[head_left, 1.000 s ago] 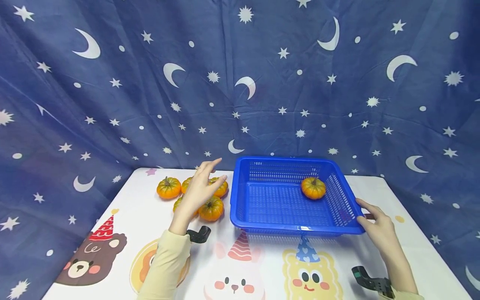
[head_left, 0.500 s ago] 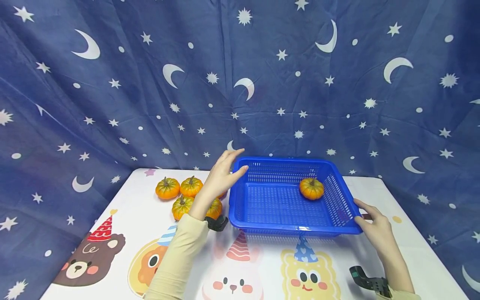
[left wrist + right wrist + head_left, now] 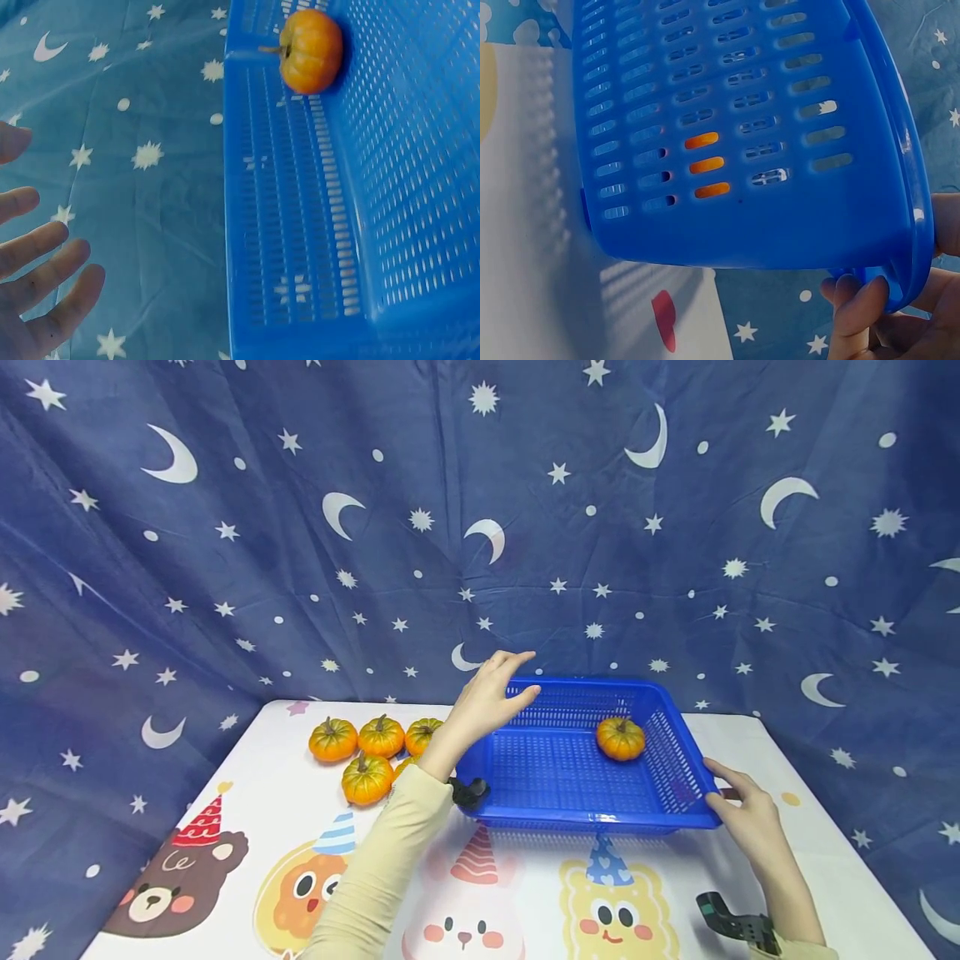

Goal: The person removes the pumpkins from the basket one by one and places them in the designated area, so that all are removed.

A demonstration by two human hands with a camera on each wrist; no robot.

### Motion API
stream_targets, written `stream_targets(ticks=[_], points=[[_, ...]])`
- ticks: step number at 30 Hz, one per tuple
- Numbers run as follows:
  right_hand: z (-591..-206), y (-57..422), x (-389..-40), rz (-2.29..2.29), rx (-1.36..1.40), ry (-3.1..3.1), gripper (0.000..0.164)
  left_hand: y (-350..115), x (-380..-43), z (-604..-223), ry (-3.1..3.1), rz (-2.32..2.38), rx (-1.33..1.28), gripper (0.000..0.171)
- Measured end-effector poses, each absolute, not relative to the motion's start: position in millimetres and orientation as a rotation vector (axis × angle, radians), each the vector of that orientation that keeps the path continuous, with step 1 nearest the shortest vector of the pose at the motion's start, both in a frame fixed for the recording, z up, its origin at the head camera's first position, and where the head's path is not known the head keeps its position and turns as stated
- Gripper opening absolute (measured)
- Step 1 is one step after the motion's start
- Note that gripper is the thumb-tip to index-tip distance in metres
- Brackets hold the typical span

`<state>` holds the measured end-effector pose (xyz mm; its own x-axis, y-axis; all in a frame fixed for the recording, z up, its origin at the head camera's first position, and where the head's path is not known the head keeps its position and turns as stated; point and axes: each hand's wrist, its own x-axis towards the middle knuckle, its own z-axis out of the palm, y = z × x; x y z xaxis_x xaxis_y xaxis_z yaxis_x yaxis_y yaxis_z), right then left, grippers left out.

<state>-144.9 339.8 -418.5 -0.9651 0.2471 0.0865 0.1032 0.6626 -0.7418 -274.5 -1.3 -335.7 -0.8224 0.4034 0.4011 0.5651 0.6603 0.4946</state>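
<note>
A blue plastic basket (image 3: 570, 817) with slotted walls stands on the table, one small orange pumpkin (image 3: 621, 739) lying inside it toward the right. My right hand (image 3: 752, 814) grips the rim at the basket's right end; in the right wrist view fingers (image 3: 859, 307) curl under that rim. Over the basket's left side hovers my left hand (image 3: 487, 700), fingers spread and holding nothing. From the left wrist, those fingers (image 3: 49, 281) appear well apart from the basket wall. To the left, several pumpkins (image 3: 367, 779) sit grouped on the table, one partly hidden by my left forearm.
A white tablecloth (image 3: 525, 893) printed with cartoon animals covers the table. Behind and beside it hangs a dark blue curtain (image 3: 375, 568) with stars and moons. Each wrist wears a black camera mount (image 3: 738, 927).
My left hand has moved right, from above the pumpkins to above the basket's left side, uncovering most of the pumpkins. The right hand keeps its hold on the rim.
</note>
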Motion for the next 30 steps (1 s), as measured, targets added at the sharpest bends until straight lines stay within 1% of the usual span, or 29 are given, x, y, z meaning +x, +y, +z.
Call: stream_targets(ticks=[16,30], points=[[-417.5,339.0,-147.2,1.19,-0.322,-2.724,0.052,54.7,-286.9,-338.8,-2.657,-0.91,-0.896,0.05],[-416.4,339.3,-144.9,1.203,-0.331,-2.717,0.053,104.0,-300.8,-356.9,-2.695,-0.886,-0.95,0.047]])
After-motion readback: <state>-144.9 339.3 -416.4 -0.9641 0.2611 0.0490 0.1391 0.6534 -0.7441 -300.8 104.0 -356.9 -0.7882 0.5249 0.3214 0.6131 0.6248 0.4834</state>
